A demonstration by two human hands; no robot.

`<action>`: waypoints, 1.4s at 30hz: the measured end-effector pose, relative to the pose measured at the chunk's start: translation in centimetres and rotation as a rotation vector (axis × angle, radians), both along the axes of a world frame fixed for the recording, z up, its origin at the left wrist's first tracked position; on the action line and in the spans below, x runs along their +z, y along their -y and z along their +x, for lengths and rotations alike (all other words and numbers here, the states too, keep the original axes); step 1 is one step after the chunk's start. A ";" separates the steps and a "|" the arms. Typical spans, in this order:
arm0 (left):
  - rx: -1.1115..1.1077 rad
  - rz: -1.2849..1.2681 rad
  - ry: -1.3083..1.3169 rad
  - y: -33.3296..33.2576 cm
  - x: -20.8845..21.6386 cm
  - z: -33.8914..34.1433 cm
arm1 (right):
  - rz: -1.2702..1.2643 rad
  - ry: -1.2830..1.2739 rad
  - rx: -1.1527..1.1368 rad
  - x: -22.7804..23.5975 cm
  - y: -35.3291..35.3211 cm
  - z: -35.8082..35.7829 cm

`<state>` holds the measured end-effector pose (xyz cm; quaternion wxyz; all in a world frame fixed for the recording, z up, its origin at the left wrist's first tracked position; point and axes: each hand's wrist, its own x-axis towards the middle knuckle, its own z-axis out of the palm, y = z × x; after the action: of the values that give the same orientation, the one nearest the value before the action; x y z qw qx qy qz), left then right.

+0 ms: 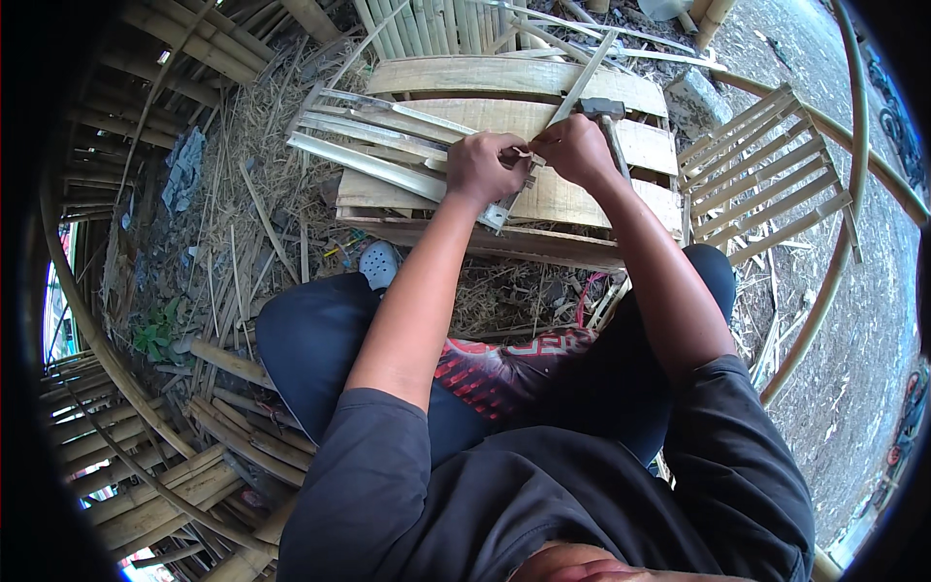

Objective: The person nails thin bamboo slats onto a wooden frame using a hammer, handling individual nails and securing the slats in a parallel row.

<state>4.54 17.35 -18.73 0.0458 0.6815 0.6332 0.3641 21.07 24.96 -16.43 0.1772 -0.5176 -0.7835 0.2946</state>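
My left hand (485, 167) is closed, its curled fingers on a slanting bamboo strip (587, 73) that crosses the ends of several pale split bamboo strips (364, 167). Close beside it, my right hand (579, 150) pinches thumb and fingers together at the left fingertips. Whatever it holds there is too small to make out. Both hands work above a low table of wooden slats (514, 76). A hammer (602, 108) lies on the table just past my right hand, its handle partly behind the wrist.
To the right stands a slatted bamboo rack (766, 175), with a stone block (698, 102) near it. Bamboo poles (233, 466) are stacked at the lower left. Shavings and loose strips litter the ground. A red patterned cloth (514, 373) lies between my legs.
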 end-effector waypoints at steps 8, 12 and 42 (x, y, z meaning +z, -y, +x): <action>0.010 0.056 -0.015 -0.4 -0.9 -0.4 | -0.198 -0.040 -0.053 0.5 0.8 -0.1; -0.005 0.059 -0.005 -0.6 -0.6 0.1 | -0.241 -0.094 -0.113 -0.7 0.1 0.3; 0.026 -0.021 0.006 0.0 0.0 0.2 | -0.240 0.165 -0.405 1.0 0.2 8.2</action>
<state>4.70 17.39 -18.73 0.0502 0.6716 0.6455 0.3602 29.23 24.81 -15.44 0.1055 -0.7035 -0.6352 0.3008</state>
